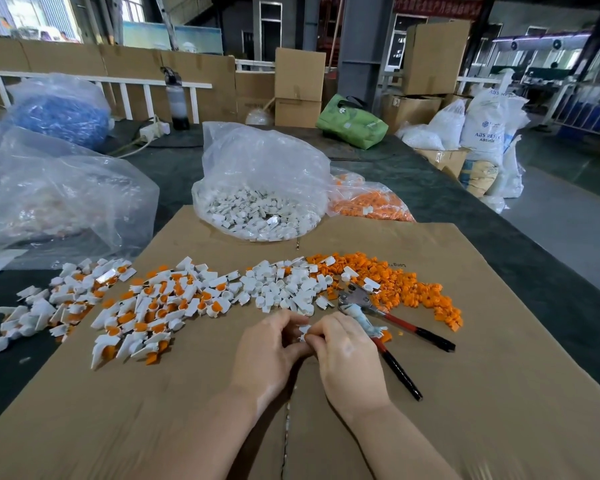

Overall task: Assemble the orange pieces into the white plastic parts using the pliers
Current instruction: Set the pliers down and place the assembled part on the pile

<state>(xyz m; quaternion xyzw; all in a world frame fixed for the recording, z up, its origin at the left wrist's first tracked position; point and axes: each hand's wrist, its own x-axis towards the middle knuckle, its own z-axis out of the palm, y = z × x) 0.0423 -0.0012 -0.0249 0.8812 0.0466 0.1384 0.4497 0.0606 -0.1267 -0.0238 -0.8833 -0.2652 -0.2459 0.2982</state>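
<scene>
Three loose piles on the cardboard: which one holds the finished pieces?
The leftmost pile: there the white parts carry orange inserts. The middle pile is plain white, and the right pile is loose orange.

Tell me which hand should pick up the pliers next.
Right. The pliers lie on the cardboard just beside the right hand, their red and black handles reaching out on its side. The left hand is further off and pinches the white part, so it can probably keep holding that.

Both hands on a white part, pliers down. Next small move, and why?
Probably the right hand lets go and picks up the pliers beside it: both hands pinch one white part, left hand can hold it, and the pliers lie unused on the cardboard.
</scene>
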